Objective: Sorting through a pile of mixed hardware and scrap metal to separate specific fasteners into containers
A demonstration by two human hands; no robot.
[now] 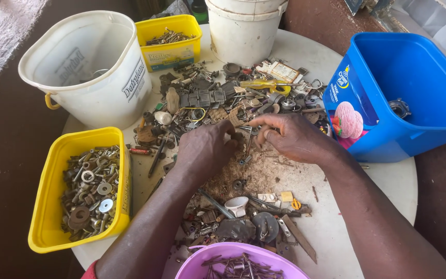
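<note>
My left hand (205, 150) and my right hand (290, 137) meet over the middle of a round white table (388, 181), fingertips close together above a heap of mixed scrap hardware (218, 98). The right fingers pinch a thin metal piece (247, 146) that hangs down between the hands; the left fingers curl beside it, and whether they grip anything is hidden. Rusty dust and small bits (254, 175) lie under the hands.
A yellow tub of bolts and washers (86, 191) sits at the left, a white bucket (86, 72) behind it, a small yellow tub (171, 44) and another white bucket (243, 28) at the back. A blue tub (414, 88) stands right, a purple bowl of nails (241, 263) near me.
</note>
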